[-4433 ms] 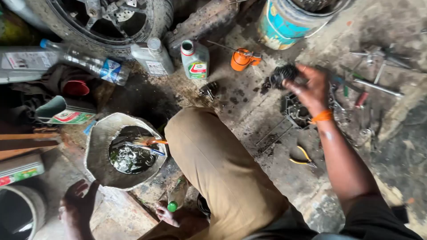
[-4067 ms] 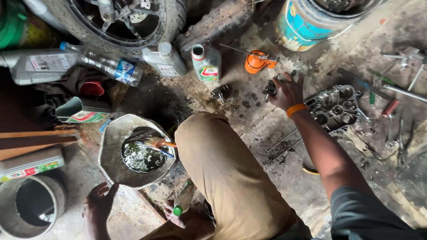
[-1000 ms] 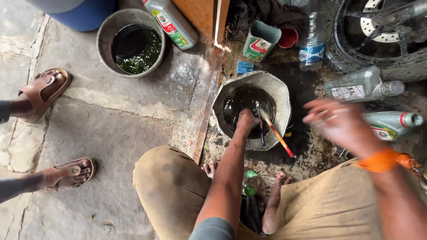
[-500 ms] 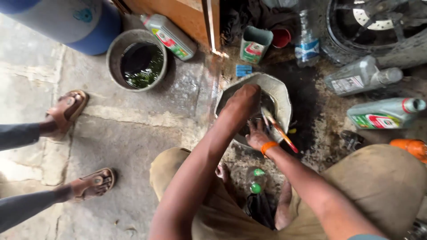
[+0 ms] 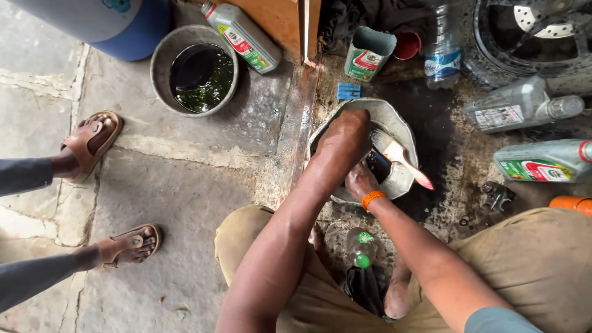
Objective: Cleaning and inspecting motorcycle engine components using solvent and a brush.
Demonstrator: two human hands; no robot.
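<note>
We see the left hand (image 5: 348, 132) reaching down into a battered grey metal basin (image 5: 394, 120), its fingers curled over and hidden from us at the far side, so we cannot tell how far they are open or what, if anything, they hold. Just beside it, on the near right, the right hand (image 5: 361, 180) also dips into the basin; its fingers point down into the dark oily liquid and seem to close around a dark, shiny object (image 5: 377, 165), though we cannot make out what that is or how firm the grip is. An orange band (image 5: 372, 198) circles the right wrist. A paintbrush (image 5: 404, 157) with pale bristles and a reddish handle lies tilted across the basin's right rim, just beside the right hand. The basin sits on oil-blackened ground between the person's knees in tan trousers (image 5: 542, 265). Near the person, below the basin, a small clear bottle with a green cap (image 5: 361, 246) lies between the legs. To the right we see a green oil bottle (image 5: 542, 160) on its side, and farther off a grey oil bottle (image 5: 518, 110), with a small metal part (image 5: 496, 196) near the green one. Beyond the basin stand a cut-open green can (image 5: 369, 54) and a clear water bottle (image 5: 441, 52), beside a tyre and wheel (image 5: 530, 37). Far left, a round bucket of dark liquid (image 5: 196, 71) stands near a blue barrel (image 5: 102, 24). At the left edge, well apart, another person's two sandalled feet (image 5: 92, 139) rest on the concrete.
</note>
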